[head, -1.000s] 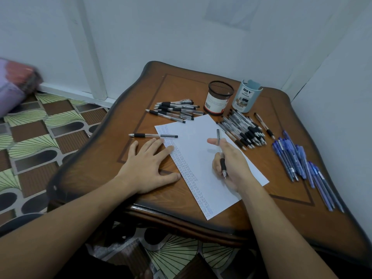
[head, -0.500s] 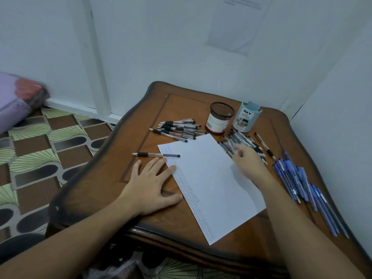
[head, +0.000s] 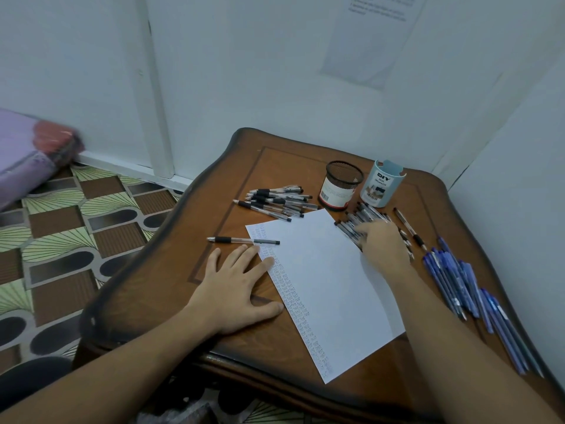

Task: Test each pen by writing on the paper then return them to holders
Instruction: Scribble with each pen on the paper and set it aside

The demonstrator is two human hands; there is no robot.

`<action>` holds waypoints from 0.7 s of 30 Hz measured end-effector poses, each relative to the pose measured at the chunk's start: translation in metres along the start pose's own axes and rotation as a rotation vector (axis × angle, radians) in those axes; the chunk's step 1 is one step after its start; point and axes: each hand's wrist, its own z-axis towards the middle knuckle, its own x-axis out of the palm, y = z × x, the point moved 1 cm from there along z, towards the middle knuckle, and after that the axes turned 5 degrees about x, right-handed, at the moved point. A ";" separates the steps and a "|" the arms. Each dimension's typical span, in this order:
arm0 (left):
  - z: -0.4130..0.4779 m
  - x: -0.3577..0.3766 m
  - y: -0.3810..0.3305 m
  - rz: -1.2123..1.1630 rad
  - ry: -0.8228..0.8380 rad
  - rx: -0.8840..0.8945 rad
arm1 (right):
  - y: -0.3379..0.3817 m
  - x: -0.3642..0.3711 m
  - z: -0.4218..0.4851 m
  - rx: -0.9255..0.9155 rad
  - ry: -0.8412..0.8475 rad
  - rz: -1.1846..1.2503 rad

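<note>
The pile of black pens just right of the paper is where the action is. The right hand is in among them, knuckles toward the camera, so I can't tell if its fingers are pinching one or just raking through. The risk I see is that digging around mixes tested and untested pens, or knocks a few toward the blue pens near the table edge, where they could roll off. The left hand lies flat with fingers spread and only the tips on the paper's edge, so a nudge from the right forearm could skew the sheet. The mesh holder and the pale DIY holder stand close behind, easy to clip and tip over. There's also a loose pen lying across the paper's corner.
</note>
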 end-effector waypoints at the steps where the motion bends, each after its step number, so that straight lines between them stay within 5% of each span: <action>1: 0.000 0.000 0.000 -0.002 0.002 0.000 | 0.003 0.000 -0.002 -0.009 -0.026 0.001; 4: 0.001 0.001 0.002 -0.008 -0.011 0.001 | 0.028 -0.001 -0.011 -0.102 -0.030 0.145; 9: 0.001 0.002 0.001 -0.013 -0.024 -0.005 | 0.093 0.009 -0.031 -0.246 0.244 0.554; 18: 0.000 0.002 0.001 -0.008 -0.025 -0.007 | 0.110 0.010 -0.031 -0.189 0.327 0.600; 21: 0.000 0.002 0.001 -0.011 -0.022 -0.005 | 0.098 0.005 -0.032 -0.057 0.305 0.824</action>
